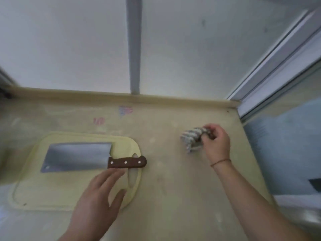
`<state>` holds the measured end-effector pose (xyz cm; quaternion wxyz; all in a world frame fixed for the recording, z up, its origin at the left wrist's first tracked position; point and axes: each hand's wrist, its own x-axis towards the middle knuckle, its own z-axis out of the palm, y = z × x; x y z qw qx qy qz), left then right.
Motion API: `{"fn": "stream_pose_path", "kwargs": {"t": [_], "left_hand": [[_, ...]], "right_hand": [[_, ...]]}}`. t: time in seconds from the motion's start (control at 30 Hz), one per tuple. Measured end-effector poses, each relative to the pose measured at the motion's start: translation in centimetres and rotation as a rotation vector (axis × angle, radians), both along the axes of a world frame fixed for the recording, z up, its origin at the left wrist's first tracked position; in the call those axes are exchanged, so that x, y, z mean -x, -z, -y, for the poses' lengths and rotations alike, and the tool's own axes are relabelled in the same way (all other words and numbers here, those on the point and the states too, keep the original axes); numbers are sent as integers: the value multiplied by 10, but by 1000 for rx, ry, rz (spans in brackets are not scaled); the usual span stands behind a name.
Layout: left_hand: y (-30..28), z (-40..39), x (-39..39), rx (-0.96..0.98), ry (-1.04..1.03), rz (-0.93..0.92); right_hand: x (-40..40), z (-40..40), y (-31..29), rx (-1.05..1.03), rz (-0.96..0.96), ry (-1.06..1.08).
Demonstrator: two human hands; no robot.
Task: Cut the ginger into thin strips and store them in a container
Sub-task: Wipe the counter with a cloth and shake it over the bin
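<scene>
Yellow cutting board [52,188] carries a cleaver [78,156]; left hand [97,197] rests on it, fingers straight. Right hand [216,143] grips what looks like a striped cloth [191,137] on the worktop [173,188].

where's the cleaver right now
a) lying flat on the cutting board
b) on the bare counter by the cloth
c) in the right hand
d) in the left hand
a: the cleaver lies flat on the cutting board. The left hand is open just below its handle, and the right hand grips a striped cloth instead.
</scene>
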<state>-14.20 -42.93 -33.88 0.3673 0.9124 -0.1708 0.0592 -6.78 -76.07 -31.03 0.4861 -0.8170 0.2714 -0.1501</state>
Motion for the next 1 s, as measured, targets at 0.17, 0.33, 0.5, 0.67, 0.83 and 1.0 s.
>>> {"fn": "stream_pose_path", "kwargs": {"t": [0.17,0.33,0.5,0.67,0.83,1.0], "left_hand": [[30,-34,8,-407,3,9],[25,-28,6,-447,79,-19],[19,-21,4,-436,41,-59],[27,-20,-3,-375,-24,-107],[18,-26,-11,-243,-4,-138],[-9,-105,13,11,-130,12]], "right_hand": [[-79,152,14,552,-269,27],[-101,181,46,750,-456,-142],[-90,153,71,670,-282,-198],[23,11,74,726,-128,-384],[149,-166,70,579,-96,-599],[163,-132,48,531,-6,-424]]}}
